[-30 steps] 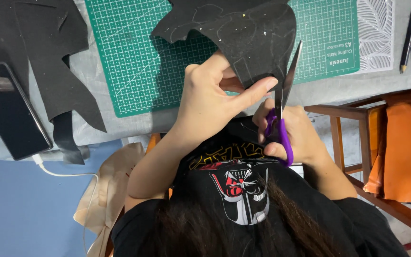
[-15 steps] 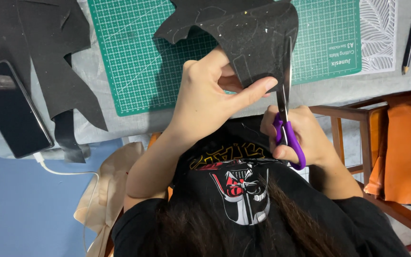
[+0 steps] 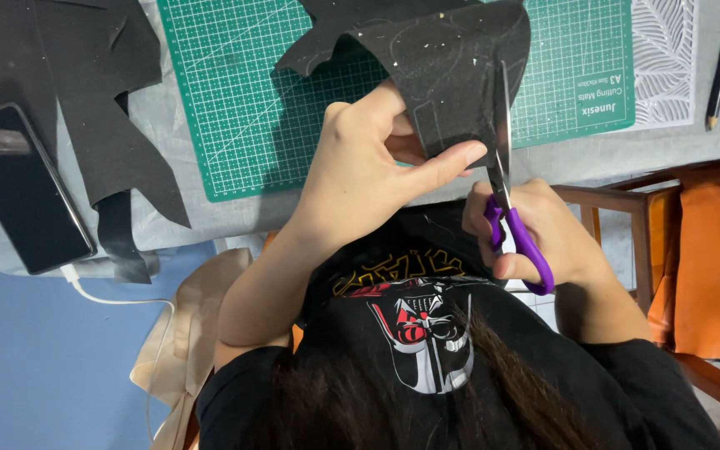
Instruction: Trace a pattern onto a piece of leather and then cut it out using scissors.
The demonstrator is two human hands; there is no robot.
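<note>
The flat cutting mat (image 3: 235, 92) is green, ruled with a fine white grid and diagonal white lines. The curved sheet of thin foam (image 3: 452, 58) held over it is black, flecked with pale specks and faint grey traced lines. The scissors (image 3: 514, 221) have purple plastic handles and silvery steel blades. The loose offcuts of sheet (image 3: 114, 142) on the grey table cover (image 3: 177, 225) are black too. The slab-shaped phone (image 3: 22, 196) is glossy black, its cable (image 3: 118, 300) white. The short-sleeved shirt (image 3: 410, 325) is black, printed with a red, white and grey mask and yellow lettering. The chair cushion (image 3: 718, 258) is orange.
</note>
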